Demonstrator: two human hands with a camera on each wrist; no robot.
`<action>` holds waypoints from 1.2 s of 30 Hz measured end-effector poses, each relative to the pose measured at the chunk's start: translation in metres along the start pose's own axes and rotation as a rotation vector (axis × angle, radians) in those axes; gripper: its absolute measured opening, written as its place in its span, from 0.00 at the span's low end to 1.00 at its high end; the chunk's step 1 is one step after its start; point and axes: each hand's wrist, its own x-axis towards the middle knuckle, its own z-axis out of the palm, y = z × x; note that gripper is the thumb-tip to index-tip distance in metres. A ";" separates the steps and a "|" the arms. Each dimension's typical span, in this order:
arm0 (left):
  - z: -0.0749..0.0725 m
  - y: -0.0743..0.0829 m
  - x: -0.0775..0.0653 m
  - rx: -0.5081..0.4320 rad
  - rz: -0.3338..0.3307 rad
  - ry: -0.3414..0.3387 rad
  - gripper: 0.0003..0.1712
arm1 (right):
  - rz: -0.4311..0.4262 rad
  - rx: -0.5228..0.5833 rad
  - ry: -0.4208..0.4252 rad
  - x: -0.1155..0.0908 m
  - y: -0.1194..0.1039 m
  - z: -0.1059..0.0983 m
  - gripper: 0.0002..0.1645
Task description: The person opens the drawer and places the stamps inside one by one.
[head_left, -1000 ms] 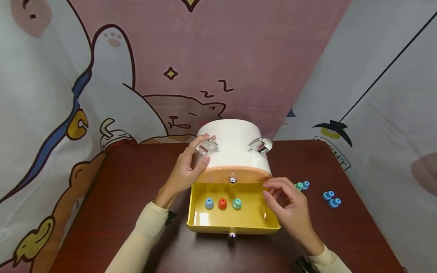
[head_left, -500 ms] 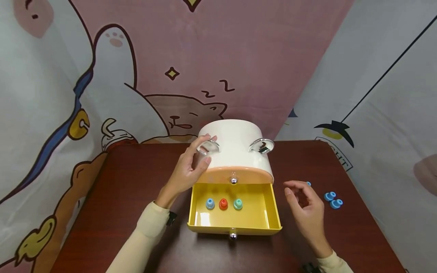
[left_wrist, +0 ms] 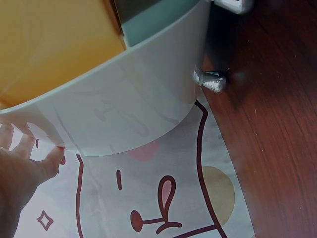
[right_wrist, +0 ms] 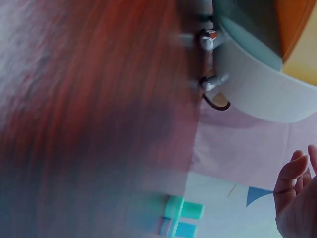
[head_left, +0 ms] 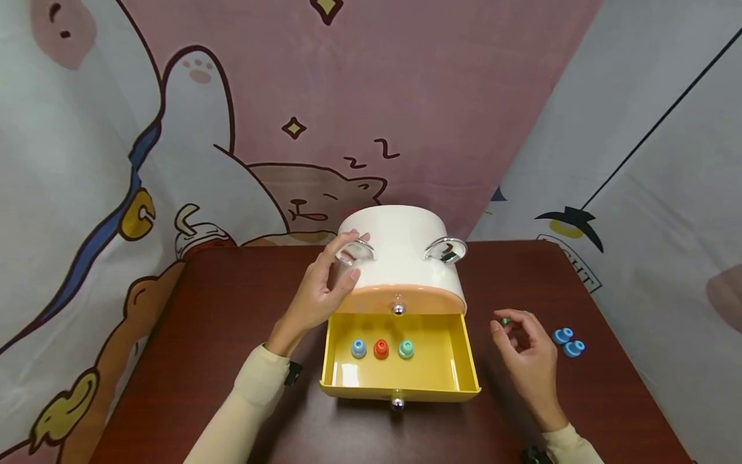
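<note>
A small white drawer box (head_left: 394, 241) with an orange upper drawer (head_left: 371, 298) and silver fittings stands on the table. Its yellow drawer (head_left: 431, 374) is pulled out. Inside it, a blue peg (head_left: 359, 349), a red peg (head_left: 380, 349) and a green peg (head_left: 406, 349) stand in a row. My left hand (head_left: 317, 287) rests with extended fingers against the box's left side, by a silver loop. Right of the drawer, my right hand (head_left: 530, 361), loosely bent, is near another green peg (right_wrist: 185, 208), apart from it in the right wrist view.
Two blue pegs (head_left: 568, 343) lie on the table right of my right hand. A further blue peg (right_wrist: 183, 229) sits beside the green one in the right wrist view. Printed cloth (head_left: 435, 96) hangs behind the brown table (head_left: 226, 309).
My right hand has moved away from the drawer's right side to the pegs on the right. My left hand stays on the box, and the drawer's three pegs have not moved.
</note>
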 end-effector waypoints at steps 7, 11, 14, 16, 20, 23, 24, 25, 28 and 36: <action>0.001 0.005 0.001 -0.004 0.001 -0.003 0.36 | 0.075 -0.161 0.012 -0.002 0.028 -0.006 0.22; 0.001 -0.003 0.000 0.004 0.023 0.003 0.36 | 0.143 -0.253 -0.026 0.000 0.030 -0.008 0.27; 0.000 -0.008 0.000 -0.007 0.047 0.011 0.35 | 0.169 -0.308 -0.033 0.002 0.033 -0.008 0.28; -0.002 -0.010 -0.001 -0.007 0.050 0.011 0.34 | 0.176 -0.334 -0.025 0.003 0.036 -0.009 0.27; -0.003 -0.010 -0.002 0.001 0.038 0.005 0.34 | 0.175 -0.377 -0.022 0.006 0.042 -0.010 0.25; -0.004 -0.010 -0.003 0.001 0.032 0.002 0.34 | 0.181 -0.407 -0.029 0.007 0.046 -0.011 0.24; -0.003 -0.011 -0.003 -0.001 0.035 0.002 0.33 | 0.182 -0.418 -0.032 0.007 0.047 -0.012 0.24; -0.003 -0.011 -0.002 -0.003 0.038 0.000 0.33 | 0.183 -0.426 -0.035 0.007 0.048 -0.013 0.24; -0.001 -0.013 -0.001 -0.008 0.047 -0.001 0.33 | 0.196 -0.448 -0.048 0.006 0.050 -0.015 0.24; -0.003 -0.011 -0.003 -0.011 0.037 -0.003 0.34 | 0.194 -0.475 -0.069 0.007 0.056 -0.013 0.22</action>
